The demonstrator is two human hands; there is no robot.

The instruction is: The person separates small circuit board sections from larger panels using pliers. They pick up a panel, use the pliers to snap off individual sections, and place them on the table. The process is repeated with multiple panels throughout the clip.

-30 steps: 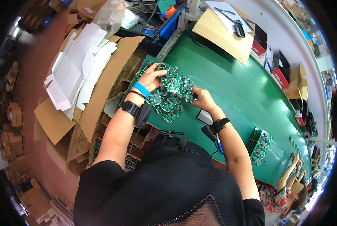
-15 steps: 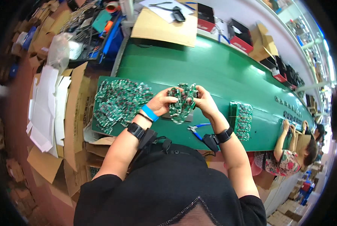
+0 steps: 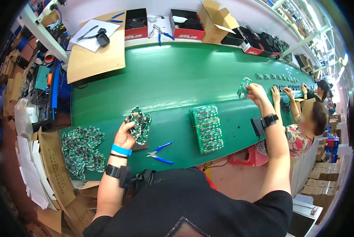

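My left hand (image 3: 125, 132) is closed around several small green circuit boards (image 3: 142, 127), fanned out above the green table (image 3: 161, 91). Stretched far to the right, my right hand (image 3: 256, 93) pinches one green circuit board (image 3: 244, 87) and holds it over the table. To the left lies a heap of loose circuit boards (image 3: 82, 150). A banded stack of circuit board panels (image 3: 207, 128) stands on the table between my arms. Blue-handled cutters (image 3: 159, 152) rest near the front edge, right of my left hand.
A co-worker (image 3: 303, 132) sits at the right, hands over a row of dark parts. Beyond them runs a row of small boards (image 3: 277, 76). Red-and-black boxes (image 3: 187, 28) and a cardboard sheet (image 3: 101, 59) line the back. Cartons (image 3: 52, 158) stand at the left.
My hands have parted. The right has reached far right with one board, while the left keeps the others. The view has shifted toward the right.
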